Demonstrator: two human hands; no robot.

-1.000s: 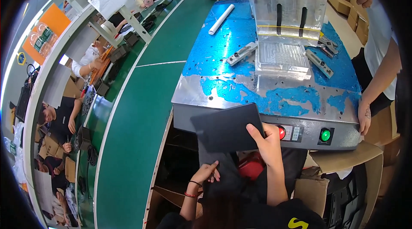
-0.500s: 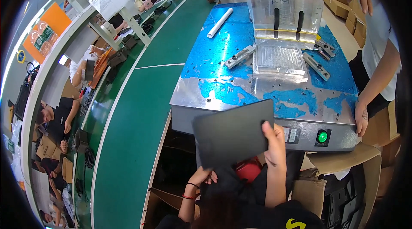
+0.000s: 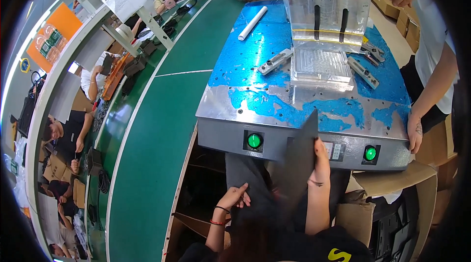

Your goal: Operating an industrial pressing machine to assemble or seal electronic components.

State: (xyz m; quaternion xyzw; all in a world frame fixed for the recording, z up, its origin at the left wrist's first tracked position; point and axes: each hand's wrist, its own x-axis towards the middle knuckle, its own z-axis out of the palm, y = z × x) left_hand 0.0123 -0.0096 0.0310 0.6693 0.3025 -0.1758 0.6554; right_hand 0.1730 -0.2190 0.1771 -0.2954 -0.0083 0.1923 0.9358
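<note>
My right hand (image 3: 320, 166) grips a flat dark grey panel (image 3: 298, 169) by its right edge, thumb along the top. The panel is tilted steeply, so its face looks narrow, and it hangs in front of the machine's front edge. My left hand (image 3: 234, 197), with black and red bands at the wrist, is lower and to the left, apart from the panel. Its fingers are loosely bent and apart over dark cloth, with nothing seen in them. Beyond the panel, a clear ridged block (image 3: 321, 65) sits on the metal worktop (image 3: 216, 102) under a clear upright plate (image 3: 328, 9).
Two green buttons (image 3: 254, 140) are on the machine's front. Metal clamp bars (image 3: 274, 62) and a white roll (image 3: 252, 23) lie on the worktop. A carton (image 3: 392, 181) with black parts stands at right. Another person's hand (image 3: 414, 134) rests on the machine's right corner. A green conveyor (image 3: 152, 164) runs at left.
The panel has turned from nearly face-on to almost edge-on and shifted right, uncovering the left green button. My left hand, earlier at the panel's lower edge, is now apart from it.
</note>
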